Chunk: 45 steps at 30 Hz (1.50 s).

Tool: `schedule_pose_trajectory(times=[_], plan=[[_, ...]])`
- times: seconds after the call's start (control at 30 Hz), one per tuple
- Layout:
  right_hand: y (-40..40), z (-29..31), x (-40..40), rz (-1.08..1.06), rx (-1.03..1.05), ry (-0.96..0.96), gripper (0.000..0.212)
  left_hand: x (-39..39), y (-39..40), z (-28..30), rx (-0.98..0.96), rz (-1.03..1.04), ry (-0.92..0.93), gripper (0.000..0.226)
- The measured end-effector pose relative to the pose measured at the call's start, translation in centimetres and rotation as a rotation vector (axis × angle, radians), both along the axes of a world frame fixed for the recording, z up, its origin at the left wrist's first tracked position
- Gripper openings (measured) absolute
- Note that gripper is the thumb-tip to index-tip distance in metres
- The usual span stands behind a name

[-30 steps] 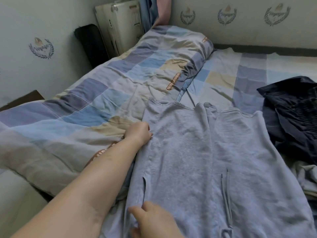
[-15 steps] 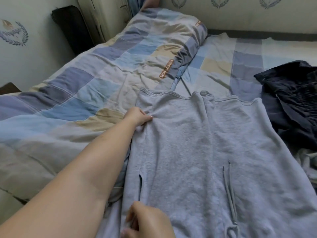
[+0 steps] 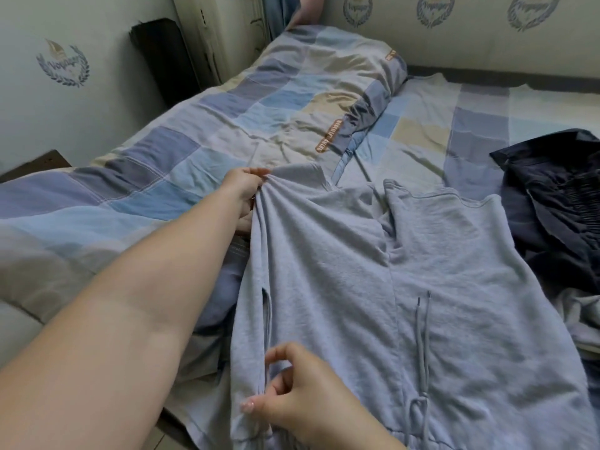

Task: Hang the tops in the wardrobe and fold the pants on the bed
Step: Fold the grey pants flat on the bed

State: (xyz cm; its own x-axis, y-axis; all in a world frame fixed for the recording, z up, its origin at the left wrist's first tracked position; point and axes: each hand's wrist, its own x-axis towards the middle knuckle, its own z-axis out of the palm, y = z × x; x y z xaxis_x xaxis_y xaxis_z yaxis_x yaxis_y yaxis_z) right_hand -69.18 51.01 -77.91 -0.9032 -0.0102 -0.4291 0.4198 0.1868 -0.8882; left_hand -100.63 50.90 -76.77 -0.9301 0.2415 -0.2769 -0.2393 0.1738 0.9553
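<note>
While the grey pants (image 3: 406, 303) lie spread across the near part of the bed (image 3: 422, 125), the left hand (image 3: 243, 196) grips a bunched fold of cloth at their far left edge, lifted a little off the checked quilt (image 3: 194, 134). The right hand (image 3: 302, 394) pinches the left side of the pants close to the bed's near edge, beside a slit pocket, fingers curled. A drawstring (image 3: 422, 345) trails down the middle of the pants. A dark garment (image 3: 558, 203) lies heaped at the bed's right edge, touching the pants.
</note>
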Motion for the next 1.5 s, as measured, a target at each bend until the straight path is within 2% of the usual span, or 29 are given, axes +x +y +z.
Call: schedule_pose_trajectory(times=[0.1,0.23,0.4,0.5,0.6,0.7,0.83,0.93,1.0,1.1,1.23,1.37,1.5], plan=[[-0.2,0.5,0.1,0.099,0.315,0.064,0.023,-0.1,0.2,1.0,-0.059,-0.027,0.008,0.036],[-2.4,1.1,0.3,0.066,0.439,0.179,0.036,-0.5,0.1,1.5,-0.093,0.037,0.065,0.021],[-3.9,0.9,-0.2,-0.001,0.381,0.093,0.033,-1.2,-1.0,1.3,-0.131,0.087,0.104,0.013],[-3.6,1.0,-0.1,-0.020,0.346,0.095,0.033,-1.5,-1.8,0.9,-0.122,0.078,0.076,0.019],[-3.4,1.1,-0.1,-0.041,0.217,0.108,0.028,-1.6,-2.3,0.5,-0.126,0.077,0.057,0.019],[-3.5,0.8,-0.2,-0.040,0.159,0.090,0.036,-1.5,-1.9,0.5,-0.125,0.067,0.056,0.015],[-3.3,0.8,-0.2,-0.116,0.139,0.178,0.029,-1.1,-1.0,1.0,-0.132,0.058,0.068,0.014],[-2.8,1.3,-0.1,-0.160,0.127,0.259,0.025,-0.9,-0.3,1.6,-0.162,0.057,0.100,0.027],[-2.3,1.5,0.2,-0.173,0.136,0.314,0.029,-0.6,-0.1,1.9,-0.185,0.051,0.116,0.037],[-1.4,1.7,1.0,-0.161,0.173,0.378,0.037,-0.1,0.4,2.4,-0.176,0.070,0.119,0.041],[0.8,2.3,2.0,-0.141,0.193,0.414,0.025,0.9,2.5,3.7,-0.156,0.065,0.135,0.036],[4.8,2.8,4.0,-0.220,0.273,0.400,0.026,3.5,7.3,5.7,-0.111,0.028,0.168,0.019],[10.0,3.1,7.4,-0.335,0.292,0.347,0.028,7.5,13.8,6.0,-0.042,-0.120,0.223,0.031]])
